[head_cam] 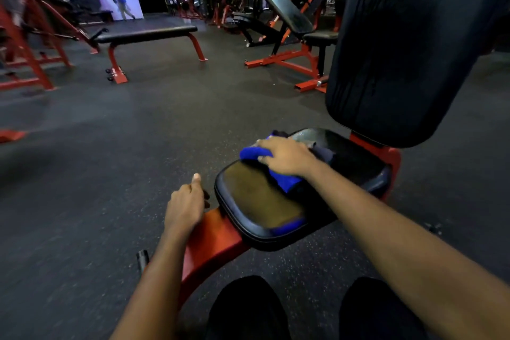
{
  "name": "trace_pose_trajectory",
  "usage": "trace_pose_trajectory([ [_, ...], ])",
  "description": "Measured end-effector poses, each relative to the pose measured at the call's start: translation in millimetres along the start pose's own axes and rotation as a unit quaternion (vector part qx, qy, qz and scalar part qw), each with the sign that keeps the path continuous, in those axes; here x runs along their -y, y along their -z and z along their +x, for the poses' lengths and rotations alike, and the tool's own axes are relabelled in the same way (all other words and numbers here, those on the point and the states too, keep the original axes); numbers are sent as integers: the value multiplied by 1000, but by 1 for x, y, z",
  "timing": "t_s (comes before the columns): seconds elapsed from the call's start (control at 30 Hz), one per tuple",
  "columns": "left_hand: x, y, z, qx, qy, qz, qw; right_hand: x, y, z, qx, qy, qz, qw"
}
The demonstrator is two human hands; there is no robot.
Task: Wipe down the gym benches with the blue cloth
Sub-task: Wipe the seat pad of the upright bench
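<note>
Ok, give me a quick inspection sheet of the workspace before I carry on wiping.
Surface: black seat pad on red frame, upright backrest behind it.
Job's things: blue cloth bunched on the seat pad; flat bench and incline bench stand farther off.
Clutter: nothing seen.
Hands: right hand holds the cloth against the pad; left hand rests at the frame, grip unclear.
Cables: nothing seen.
Surroundings: dark rubber floor, red machines, a distant person.
</note>
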State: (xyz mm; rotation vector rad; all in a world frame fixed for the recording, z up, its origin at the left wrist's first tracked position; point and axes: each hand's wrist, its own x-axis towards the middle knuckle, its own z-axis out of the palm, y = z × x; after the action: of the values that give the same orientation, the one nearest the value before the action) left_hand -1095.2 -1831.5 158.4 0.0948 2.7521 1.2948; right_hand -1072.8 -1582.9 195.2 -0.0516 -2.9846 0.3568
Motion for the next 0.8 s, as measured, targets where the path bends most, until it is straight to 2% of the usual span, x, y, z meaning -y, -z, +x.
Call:
trace_pose_trajectory([
  [0.07,-4,3,-8,23,16,23,999,6,-6,-34,6,73,29,997],
  [0.13,-3,1,-13,43,22,61,997,-14,-2,-54,-4,65,45,997],
  [0.23,5,-7,-15,50,31,101,993,-69,17,-37,-40,-101,-1,994],
  [0.3,7,-9,-13,41,27,125,991,-91,29,-9,-31,-194,-15,980],
  [0.4,9,-13,-10,31,20,136,990,-78,29,28,6,-217,-26,976],
  [0.47,8,-14,-11,15,13,141,990,-45,24,37,24,-193,-31,980],
  [0.6,7,-10,-14,-61,42,129,989,31,7,3,16,-23,-15,999],
  [0.7,8,-6,-15,-41,56,156,985,49,-2,-47,5,98,6,995],
  [0.73,9,-4,-14,-18,52,180,982,43,-1,-56,17,90,-2,996],
  [0.8,13,0,-13,26,50,226,973,22,5,-57,38,-5,-8,999],
])
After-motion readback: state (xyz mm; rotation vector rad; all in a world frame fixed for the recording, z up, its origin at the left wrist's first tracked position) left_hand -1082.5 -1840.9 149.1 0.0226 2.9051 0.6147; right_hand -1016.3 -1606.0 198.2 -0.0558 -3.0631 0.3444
